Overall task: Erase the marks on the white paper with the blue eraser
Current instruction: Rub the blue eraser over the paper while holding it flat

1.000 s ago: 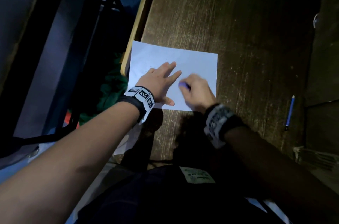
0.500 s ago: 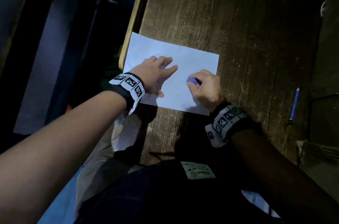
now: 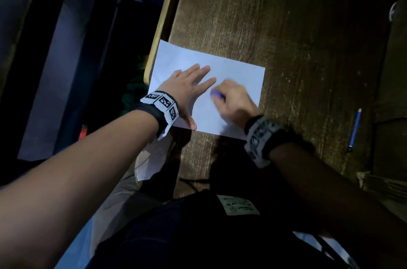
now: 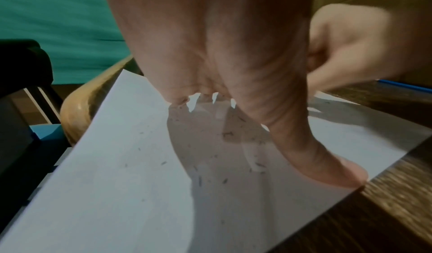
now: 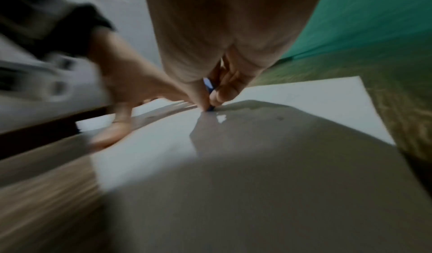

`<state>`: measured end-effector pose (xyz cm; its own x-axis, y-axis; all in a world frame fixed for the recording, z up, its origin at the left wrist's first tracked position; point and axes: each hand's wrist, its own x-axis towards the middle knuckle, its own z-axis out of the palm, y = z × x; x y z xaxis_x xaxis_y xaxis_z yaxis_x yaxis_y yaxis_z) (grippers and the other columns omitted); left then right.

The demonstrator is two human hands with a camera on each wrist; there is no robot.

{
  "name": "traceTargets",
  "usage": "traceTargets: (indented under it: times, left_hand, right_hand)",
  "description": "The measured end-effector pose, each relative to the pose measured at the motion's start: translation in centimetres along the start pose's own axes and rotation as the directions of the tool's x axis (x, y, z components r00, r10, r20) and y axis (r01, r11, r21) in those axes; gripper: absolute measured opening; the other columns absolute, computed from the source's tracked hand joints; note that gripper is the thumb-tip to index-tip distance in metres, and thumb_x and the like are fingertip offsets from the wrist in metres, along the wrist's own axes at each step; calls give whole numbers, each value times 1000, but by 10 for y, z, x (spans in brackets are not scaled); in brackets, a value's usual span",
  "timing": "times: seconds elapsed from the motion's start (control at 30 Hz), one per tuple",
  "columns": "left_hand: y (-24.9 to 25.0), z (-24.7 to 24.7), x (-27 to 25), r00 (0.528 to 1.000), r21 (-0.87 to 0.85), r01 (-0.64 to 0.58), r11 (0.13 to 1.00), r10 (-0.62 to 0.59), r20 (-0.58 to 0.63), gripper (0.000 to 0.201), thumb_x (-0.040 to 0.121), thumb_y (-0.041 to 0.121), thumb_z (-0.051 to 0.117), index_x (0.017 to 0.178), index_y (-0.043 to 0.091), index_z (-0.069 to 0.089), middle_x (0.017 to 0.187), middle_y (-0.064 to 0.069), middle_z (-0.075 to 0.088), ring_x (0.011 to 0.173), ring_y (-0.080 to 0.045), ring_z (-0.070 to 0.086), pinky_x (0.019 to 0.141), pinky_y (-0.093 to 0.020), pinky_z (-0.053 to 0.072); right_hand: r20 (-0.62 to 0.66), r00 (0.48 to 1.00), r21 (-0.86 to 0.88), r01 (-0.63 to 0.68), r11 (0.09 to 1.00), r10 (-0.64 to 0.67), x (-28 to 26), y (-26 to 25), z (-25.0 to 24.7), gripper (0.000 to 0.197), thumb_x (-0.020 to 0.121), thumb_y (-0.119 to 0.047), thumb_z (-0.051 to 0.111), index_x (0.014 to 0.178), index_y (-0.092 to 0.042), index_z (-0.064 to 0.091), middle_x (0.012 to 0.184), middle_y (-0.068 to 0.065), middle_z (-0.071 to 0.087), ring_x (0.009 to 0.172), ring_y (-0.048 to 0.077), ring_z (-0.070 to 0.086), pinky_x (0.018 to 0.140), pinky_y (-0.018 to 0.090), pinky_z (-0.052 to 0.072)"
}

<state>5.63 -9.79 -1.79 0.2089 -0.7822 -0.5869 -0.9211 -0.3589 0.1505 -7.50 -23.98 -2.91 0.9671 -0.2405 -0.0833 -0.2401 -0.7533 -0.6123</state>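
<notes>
1. Your left hand [image 3: 187, 90] lies flat, fingers straight, on the white paper sheet [image 3: 240, 74] at the dark wooden table's [image 3: 286, 26] near-left corner.
2. Your right hand [image 3: 235, 101] pinches the small blue eraser [image 3: 217, 93] against the sheet, beside your left fingertips.
3. No writing is readable.

A blue pencil [image 3: 354, 130] lies on the dark wooden table [image 3: 286, 26].
</notes>
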Motion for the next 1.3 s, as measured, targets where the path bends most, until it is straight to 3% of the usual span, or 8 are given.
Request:
traceTargets:
  times: [0.13,0.3,0.47,0.67,0.87,1.03,1.2,1.3]
  left_hand:
    - [0,0,3,999,-4,22,1000,-22,-27,166,39,80,85,162,18,-8,169,-2,-14,156,-27,-8,123,-52,18]
    - [0,0,4,998,-5,40,999,-40,-42,167,38,79,86,161,17,-9,169,-2,-14,156,-26,-9,123,-49,18]
    - [0,1,6,999,-11,39,999,-39,-26,168,38,82,84,161,18,-11,169,0,-16,156,-26,-10,124,-49,16]
    - [2,-1,4,998,-8,51,999,-51,-38,169,40,79,86,161,15,-13,169,0,-19,156,-24,-14,125,-47,13]
    - [0,-2,8,998,-16,54,998,-55,-20,176,36,83,83,158,12,-21,168,0,-24,155,-24,-17,126,-48,10]
    - [3,-1,8,996,-22,90,996,-90,-21,177,34,81,86,158,12,-21,167,1,-25,155,-23,-17,126,-48,9]
    - [3,-5,5,998,-25,65,998,-65,-18,173,38,78,87,160,13,-18,168,1,-22,156,-23,-15,124,-48,8]
    - [4,-3,6,996,-39,83,996,-85,-31,175,35,78,87,159,13,-17,168,1,-22,156,-22,-15,125,-49,9]
  right_hand:
    - [-216,960,51,-173,984,180,15,6,5,15,91,-10,60,96,-4,71,91,13,62,82,27,61,81,30,48]
    - [106,988,77,106,991,-114,-17,-15,7,7,84,1,65,78,-2,68,76,12,59,73,26,56,72,30,45]
    - [-243,949,42,-199,979,203,32,11,-7,14,92,-12,60,96,-5,72,93,11,62,82,20,59,79,19,43]
    - [136,982,82,123,989,-133,-22,-21,10,6,83,-2,67,77,-4,69,74,11,58,69,27,57,70,34,48]
    - [-238,950,57,-194,979,202,29,4,1,14,93,-9,59,97,-4,71,95,13,62,85,27,61,84,35,48]
    - [137,972,56,186,981,-192,-13,-24,16,6,87,-5,64,85,-2,68,79,15,58,73,31,57,72,39,48]
    - [-245,951,26,-189,982,189,43,8,0,15,94,-15,57,97,-8,70,94,10,60,84,25,60,82,37,50]
    - [-139,990,45,8,999,-1,-2,-23,29,9,89,-5,62,91,-1,70,82,15,59,75,29,57,73,39,48]
